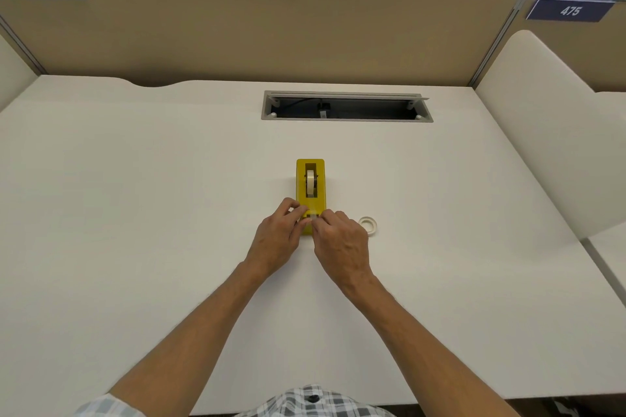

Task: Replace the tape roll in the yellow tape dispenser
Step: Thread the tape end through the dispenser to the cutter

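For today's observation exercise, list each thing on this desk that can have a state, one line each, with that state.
Dispenser: upright on the desk, a roll loaded.
Loaded roll: seated on edge in the slot.
Spare roll: flat on the desk, right of the dispenser, untouched.
Left hand: fingers curled at the dispenser's near end.
Right hand: pinching at the cutter end.
Cable hatch: open.

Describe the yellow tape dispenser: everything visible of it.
The yellow tape dispenser is a glossy block, seemingly plastic, standing upright on the white desk, long axis running away from the person. A slot in its top holds a pale tape roll on edge. At its near cutter end, the left hand and right hand pinch the tape's end. A flat, near-empty tape ring lies apart, to its right.
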Available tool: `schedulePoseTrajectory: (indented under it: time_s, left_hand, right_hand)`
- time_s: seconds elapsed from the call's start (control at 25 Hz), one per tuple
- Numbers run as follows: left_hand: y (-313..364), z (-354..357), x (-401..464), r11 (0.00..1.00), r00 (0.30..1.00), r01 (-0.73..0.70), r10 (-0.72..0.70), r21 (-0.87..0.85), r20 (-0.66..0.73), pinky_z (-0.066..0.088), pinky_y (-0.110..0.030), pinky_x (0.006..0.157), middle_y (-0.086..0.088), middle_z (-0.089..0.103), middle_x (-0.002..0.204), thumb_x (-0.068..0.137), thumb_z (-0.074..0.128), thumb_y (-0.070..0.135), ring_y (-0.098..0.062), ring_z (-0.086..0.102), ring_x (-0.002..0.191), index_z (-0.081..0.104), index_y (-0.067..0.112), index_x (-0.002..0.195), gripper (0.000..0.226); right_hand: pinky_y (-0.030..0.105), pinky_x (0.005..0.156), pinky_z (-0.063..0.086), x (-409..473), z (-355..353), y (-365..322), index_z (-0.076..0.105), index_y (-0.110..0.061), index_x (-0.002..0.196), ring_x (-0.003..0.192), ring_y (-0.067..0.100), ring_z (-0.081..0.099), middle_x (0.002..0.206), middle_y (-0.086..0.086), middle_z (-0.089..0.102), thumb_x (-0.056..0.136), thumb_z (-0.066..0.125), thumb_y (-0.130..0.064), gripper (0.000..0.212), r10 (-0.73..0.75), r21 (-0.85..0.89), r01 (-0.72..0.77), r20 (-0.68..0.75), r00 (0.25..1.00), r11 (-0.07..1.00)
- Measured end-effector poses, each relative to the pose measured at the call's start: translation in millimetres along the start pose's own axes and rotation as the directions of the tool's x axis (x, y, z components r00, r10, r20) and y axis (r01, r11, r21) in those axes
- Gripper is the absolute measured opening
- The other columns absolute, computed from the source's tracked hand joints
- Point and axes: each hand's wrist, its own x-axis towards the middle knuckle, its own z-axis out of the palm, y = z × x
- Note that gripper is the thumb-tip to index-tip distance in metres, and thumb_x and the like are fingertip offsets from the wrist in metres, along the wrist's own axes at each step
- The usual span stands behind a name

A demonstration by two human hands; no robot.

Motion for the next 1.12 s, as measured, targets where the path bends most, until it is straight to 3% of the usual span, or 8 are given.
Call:
schedulePoseTrajectory:
  time_s: [0.16,0.76,1.12]
  left_hand:
    - [3.2,-1.1,0.3,1.000,1.000,0.016,-0.016,-0.015,0.006,0.055,-0.028,0.076,-0.005,0.054,0.119,0.098,0.049,0.026,-0.018,0.063,0.084,0.061,0.009,0.120,0.031]
    - [1.2,0.0,-1.1,0.999,1.000,0.013,-0.013,-0.040,0.004,0.056,-0.030,0.078,-0.005,0.052,0.121,0.098,0.050,0.024,-0.018,0.063,0.085,0.060,0.009,0.121,0.029]
    - [-2.2,1.7,-2.8,0.999,1.000,0.012,-0.011,-0.046,0.021,0.057,-0.028,0.078,-0.002,0.048,0.125,0.099,0.049,0.022,-0.017,0.063,0.086,0.057,0.013,0.124,0.029]
  right_hand:
    - [0.026,0.042,0.037,-5.5,-0.1,-2.2,0.070,-0.011,0.073,0.052,0.019,0.053,0.065,0.003,0.062,0.075,0.081,-0.007,0.012,-0.014,-0.022,0.014,-0.009,1.000,1.000]
    - [0.026,0.042,0.035,-5.3,3.5,-1.2,0.068,-0.012,0.069,0.051,0.019,0.053,0.062,0.002,0.060,0.073,0.081,-0.006,0.014,-0.044,-0.048,0.042,-0.025,0.999,0.998]
    - [0.027,0.042,0.043,-9.4,18.1,5.7,0.071,-0.013,0.077,0.053,0.019,0.055,0.069,0.002,0.066,0.078,0.080,-0.008,0.010,-0.041,0.000,0.041,-0.017,0.999,0.999]
